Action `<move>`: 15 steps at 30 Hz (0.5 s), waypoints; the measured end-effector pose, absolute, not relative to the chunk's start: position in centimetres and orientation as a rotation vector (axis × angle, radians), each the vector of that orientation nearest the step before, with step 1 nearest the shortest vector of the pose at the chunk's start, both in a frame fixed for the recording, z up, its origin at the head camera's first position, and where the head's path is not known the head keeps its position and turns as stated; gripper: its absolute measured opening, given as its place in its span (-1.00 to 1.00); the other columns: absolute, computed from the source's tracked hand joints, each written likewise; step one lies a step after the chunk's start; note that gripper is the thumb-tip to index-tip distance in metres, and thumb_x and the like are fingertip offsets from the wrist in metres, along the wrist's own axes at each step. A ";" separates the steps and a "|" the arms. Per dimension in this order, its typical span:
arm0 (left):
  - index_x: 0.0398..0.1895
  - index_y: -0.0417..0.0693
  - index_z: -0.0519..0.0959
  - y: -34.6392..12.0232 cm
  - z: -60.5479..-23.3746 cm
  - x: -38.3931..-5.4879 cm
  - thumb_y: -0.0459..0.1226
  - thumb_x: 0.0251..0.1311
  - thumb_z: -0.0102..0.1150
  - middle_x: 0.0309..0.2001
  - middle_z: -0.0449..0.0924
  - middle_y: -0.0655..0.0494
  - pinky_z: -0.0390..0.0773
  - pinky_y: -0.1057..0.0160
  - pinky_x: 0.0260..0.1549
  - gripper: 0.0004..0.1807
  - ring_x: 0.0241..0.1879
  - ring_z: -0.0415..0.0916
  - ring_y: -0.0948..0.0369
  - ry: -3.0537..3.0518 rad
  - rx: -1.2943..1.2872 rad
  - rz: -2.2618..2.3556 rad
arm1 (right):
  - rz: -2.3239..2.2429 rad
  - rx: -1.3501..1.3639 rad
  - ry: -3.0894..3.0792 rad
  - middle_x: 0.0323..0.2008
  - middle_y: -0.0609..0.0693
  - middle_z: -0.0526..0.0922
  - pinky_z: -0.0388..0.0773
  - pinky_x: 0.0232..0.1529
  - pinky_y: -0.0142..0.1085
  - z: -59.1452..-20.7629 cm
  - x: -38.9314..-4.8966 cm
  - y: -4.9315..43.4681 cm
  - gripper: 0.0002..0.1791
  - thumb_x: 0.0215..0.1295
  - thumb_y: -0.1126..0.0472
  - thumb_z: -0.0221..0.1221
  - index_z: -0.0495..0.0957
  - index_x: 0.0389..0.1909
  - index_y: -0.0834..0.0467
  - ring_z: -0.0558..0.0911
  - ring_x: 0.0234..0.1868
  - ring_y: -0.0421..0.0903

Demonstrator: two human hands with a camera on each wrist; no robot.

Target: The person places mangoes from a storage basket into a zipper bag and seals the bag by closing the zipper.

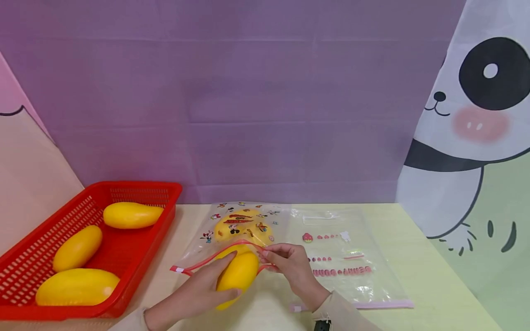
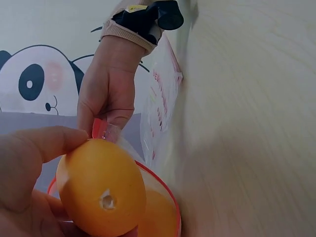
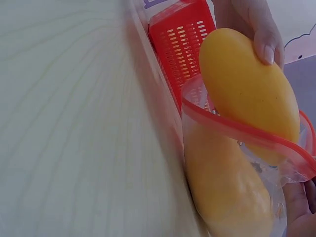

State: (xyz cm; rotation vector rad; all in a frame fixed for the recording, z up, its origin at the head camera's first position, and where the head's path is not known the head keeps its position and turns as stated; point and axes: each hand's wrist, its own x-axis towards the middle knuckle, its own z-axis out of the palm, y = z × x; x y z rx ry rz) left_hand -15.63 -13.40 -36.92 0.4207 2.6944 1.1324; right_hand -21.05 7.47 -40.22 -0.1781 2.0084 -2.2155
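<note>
My left hand (image 1: 204,285) grips a yellow mango (image 1: 242,276), thumb on one side and fingers on the other. One end of that mango lies inside the open mouth of a clear zip bag (image 1: 196,250) with a red zip edge and cartoon print. The right hand (image 1: 291,266) pinches the right end of the red zip edge (image 3: 247,136). More yellow mango (image 3: 222,182) shows through the plastic inside the bag; how many pieces cannot be told. In the left wrist view the held mango (image 2: 101,187) turns its stem end to the camera.
A red basket (image 1: 142,266) on the left holds three mangoes, one of them (image 1: 78,248) in the middle. To the right a second clear zip bag (image 1: 381,276) with pink print lies flat on the pale wooden table (image 1: 439,280). Behind hangs a purple cloth (image 1: 290,101).
</note>
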 end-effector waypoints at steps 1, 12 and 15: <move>0.37 -0.21 0.21 -13.3 -36.9 -15.7 -0.04 0.00 0.35 0.26 0.37 -0.01 0.47 -0.06 0.09 -0.11 -0.01 0.35 0.13 2.701 0.408 1.126 | -2.213 -0.177 2.013 -0.39 0.05 0.73 0.64 -0.35 -0.39 -40.2 -21.0 7.5 -0.67 0.13 0.26 0.30 0.60 -0.17 0.43 0.71 -0.42 -0.19; 0.28 -0.16 0.29 -12.5 -37.8 -16.4 -0.07 -0.05 0.39 0.12 0.44 0.04 0.51 0.02 0.01 -0.19 -0.05 0.38 0.15 2.760 0.254 1.207 | -2.225 -0.202 1.983 -0.43 0.01 0.71 0.64 -0.34 -0.38 -40.3 -20.8 7.4 -0.67 0.14 0.25 0.29 0.60 -0.17 0.45 0.70 -0.42 -0.19; 0.29 -0.15 0.30 -12.3 -37.8 -16.6 -0.07 -0.06 0.40 0.17 0.42 0.03 0.49 -0.02 0.06 -0.17 -0.01 0.38 0.13 2.784 0.235 1.197 | -2.216 -0.202 2.001 -0.41 0.02 0.72 0.64 -0.34 -0.38 -40.2 -20.9 7.4 -0.67 0.14 0.24 0.29 0.60 -0.17 0.43 0.70 -0.41 -0.19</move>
